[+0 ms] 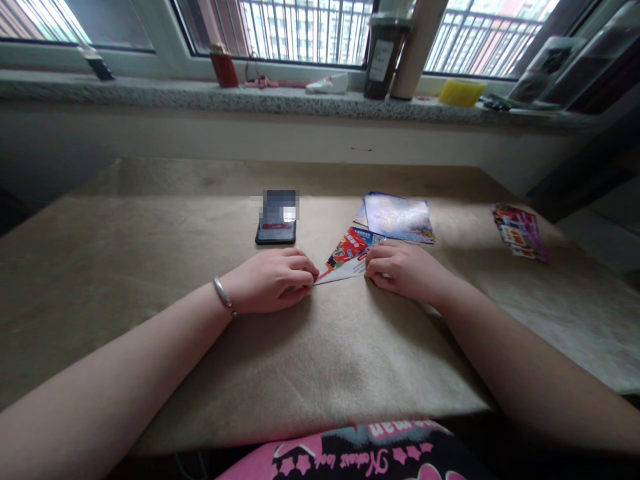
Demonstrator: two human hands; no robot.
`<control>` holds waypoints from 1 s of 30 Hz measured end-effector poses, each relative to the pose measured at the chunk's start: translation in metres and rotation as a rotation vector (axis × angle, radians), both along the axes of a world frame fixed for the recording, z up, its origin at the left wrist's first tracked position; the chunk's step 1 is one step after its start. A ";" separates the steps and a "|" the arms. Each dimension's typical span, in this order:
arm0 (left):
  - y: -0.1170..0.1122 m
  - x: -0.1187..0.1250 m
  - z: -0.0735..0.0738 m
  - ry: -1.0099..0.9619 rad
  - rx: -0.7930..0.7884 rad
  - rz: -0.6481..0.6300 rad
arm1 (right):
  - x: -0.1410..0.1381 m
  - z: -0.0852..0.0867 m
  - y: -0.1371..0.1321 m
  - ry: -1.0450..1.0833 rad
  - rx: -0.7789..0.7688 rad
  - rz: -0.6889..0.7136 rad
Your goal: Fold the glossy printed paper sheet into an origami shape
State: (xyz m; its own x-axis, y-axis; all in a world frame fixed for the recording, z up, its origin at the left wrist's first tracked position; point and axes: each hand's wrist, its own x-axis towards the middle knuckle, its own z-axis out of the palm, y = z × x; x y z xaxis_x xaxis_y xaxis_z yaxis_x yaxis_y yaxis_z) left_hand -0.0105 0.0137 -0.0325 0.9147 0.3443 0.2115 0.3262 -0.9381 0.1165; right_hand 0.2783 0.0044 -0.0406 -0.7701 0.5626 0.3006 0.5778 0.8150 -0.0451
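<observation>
A folded paper flyer (347, 255), printed red, blue and white, lies on the table between my hands. Its shape narrows to a point on the left. My left hand (280, 279), with a silver bangle at the wrist, pinches that pointed tip. The wider right end is gripped by my right hand (403, 272), whose fingers are curled over it. Just beyond the flyer rest some loose printed sheets (400, 217), bluish and shiny. Past my left hand lies a phone (277, 223), its screen partly blurred out.
The table has a tan cover (190, 213). Colourful printed papers (520, 232) lie at the right. Along the stone windowsill (165, 93) stand a dark lidded jar (385, 60), a red container (224, 69) and a yellow object (463, 93).
</observation>
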 end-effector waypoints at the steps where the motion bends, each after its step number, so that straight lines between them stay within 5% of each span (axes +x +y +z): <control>1: 0.000 0.000 0.000 -0.002 0.000 -0.004 | 0.001 0.000 0.000 0.008 -0.009 0.000; 10: 0.003 -0.004 -0.010 -0.080 -0.023 0.102 | 0.000 -0.008 0.000 0.111 -0.062 -0.017; 19: 0.004 0.001 -0.007 -0.061 0.031 -0.007 | -0.024 -0.012 -0.004 0.089 -0.008 -0.048; 30: 0.005 0.000 -0.013 -0.068 -0.004 0.022 | -0.018 -0.003 -0.004 0.069 0.026 -0.047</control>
